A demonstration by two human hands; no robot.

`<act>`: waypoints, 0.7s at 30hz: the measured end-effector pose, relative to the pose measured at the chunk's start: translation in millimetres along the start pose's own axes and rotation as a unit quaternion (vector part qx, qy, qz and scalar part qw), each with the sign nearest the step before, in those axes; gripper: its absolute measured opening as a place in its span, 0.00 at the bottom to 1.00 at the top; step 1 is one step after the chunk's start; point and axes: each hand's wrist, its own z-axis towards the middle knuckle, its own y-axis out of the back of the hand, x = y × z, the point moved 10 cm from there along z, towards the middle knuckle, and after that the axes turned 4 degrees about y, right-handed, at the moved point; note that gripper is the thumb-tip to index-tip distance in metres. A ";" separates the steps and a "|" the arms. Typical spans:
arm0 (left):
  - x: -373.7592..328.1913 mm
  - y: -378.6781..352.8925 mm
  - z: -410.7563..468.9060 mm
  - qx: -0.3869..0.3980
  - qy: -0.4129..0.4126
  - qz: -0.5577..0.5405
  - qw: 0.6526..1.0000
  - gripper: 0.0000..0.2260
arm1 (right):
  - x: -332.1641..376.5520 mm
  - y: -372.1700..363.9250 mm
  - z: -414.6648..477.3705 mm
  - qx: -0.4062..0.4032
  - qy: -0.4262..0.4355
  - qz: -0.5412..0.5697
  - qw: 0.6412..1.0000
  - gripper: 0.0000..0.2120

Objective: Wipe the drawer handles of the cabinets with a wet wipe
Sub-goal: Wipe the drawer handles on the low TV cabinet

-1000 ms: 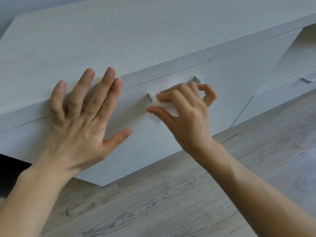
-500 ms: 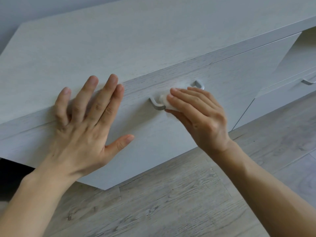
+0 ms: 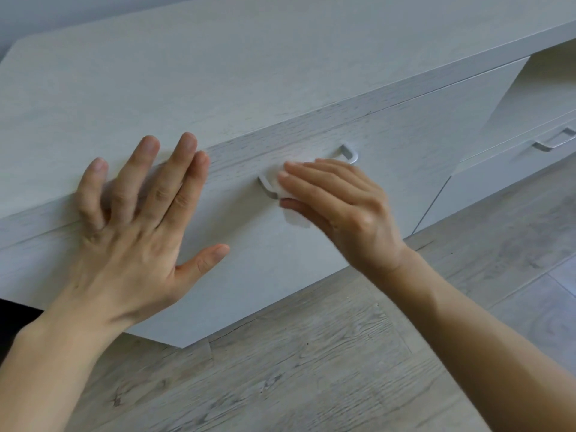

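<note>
The left grip (image 3: 131,244) is a bare hand with long, slender fingers (image 3: 187,148), nails cut short and rounded, creased knuckles and tendon ridges fanning across its back. The right grip (image 3: 343,210), also a bare hand, has similar short nails and a smoother back, slightly blurred. The left forearm (image 3: 46,369) and right forearm (image 3: 467,338) are bare to the frame's edge.

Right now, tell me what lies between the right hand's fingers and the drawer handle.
The wet wipe, pinched by the right hand over the drawer handle; the head view shows it.
</note>
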 end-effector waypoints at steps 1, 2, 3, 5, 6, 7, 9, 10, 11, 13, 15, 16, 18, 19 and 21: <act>0.0 0.2 -0.2 -0.001 0.000 0.006 1.000 0.34 | -7.2 7.3 -3.1 0.006 0.006 -0.020 1.000 0.10; -0.2 0.2 -0.1 -0.002 0.000 0.012 1.000 0.35 | -10.9 12.6 -5.9 0.010 0.017 -0.039 0.999 0.11; -0.3 0.4 0.4 -0.002 0.001 0.016 1.000 0.35 | -10.6 13.3 -7.4 0.010 0.029 -0.051 0.998 0.11; -0.6 0.3 1.2 0.000 0.001 0.013 1.000 0.34 | 2.3 2.3 -4.3 -0.002 0.047 -0.045 0.998 0.12; -0.8 0.2 1.2 0.001 0.000 0.009 1.000 0.34 | 11.7 -5.8 -1.3 -0.012 0.052 -0.036 0.998 0.11; -0.8 -0.1 1.0 0.002 0.000 0.004 1.000 0.34 | 18.8 -12.0 0.4 -0.020 0.055 -0.032 0.998 0.10; -0.1 0.1 0.3 0.002 -0.001 0.000 1.000 0.34 | 18.5 -13.0 -2.6 -0.016 0.057 -0.035 0.998 0.11; 0.0 0.1 0.2 0.002 -0.002 0.000 1.000 0.34 | 11.2 -6.5 -6.6 -0.010 0.051 -0.045 0.998 0.14; 0.1 -0.1 0.0 0.002 -0.003 0.001 1.000 0.34 | 1.4 2.2 -11.6 -0.004 0.041 -0.058 0.997 0.17; -0.3 -0.8 0.0 0.001 -0.001 0.010 1.000 0.34 | -13.1 19.3 -18.4 -0.011 0.030 -0.080 0.996 0.18; -1.2 -1.2 0.8 -0.001 -0.002 0.012 1.000 0.34 | -7.4 16.6 -16.1 -0.027 0.031 -0.081 0.996 0.16; -1.5 -1.2 1.0 -0.001 -0.004 0.007 1.000 0.34 | 2.7 8.0 -12.6 -0.032 0.035 -0.078 0.996 0.16; -1.2 -0.6 0.8 0.000 -0.006 -0.005 1.000 0.34 | 18.1 -5.2 -8.3 -0.036 0.044 -0.074 0.996 0.15; -0.9 -0.2 0.6 0.000 -0.007 -0.006 1.000 0.34 | 17.9 -5.5 -8.7 -0.035 0.042 -0.079 0.995 0.14; -1.0 -0.2 -0.4 -0.001 -0.009 0.002 1.000 0.34 | 1.4 8.9 -14.0 -0.038 0.015 -0.106 0.994 0.11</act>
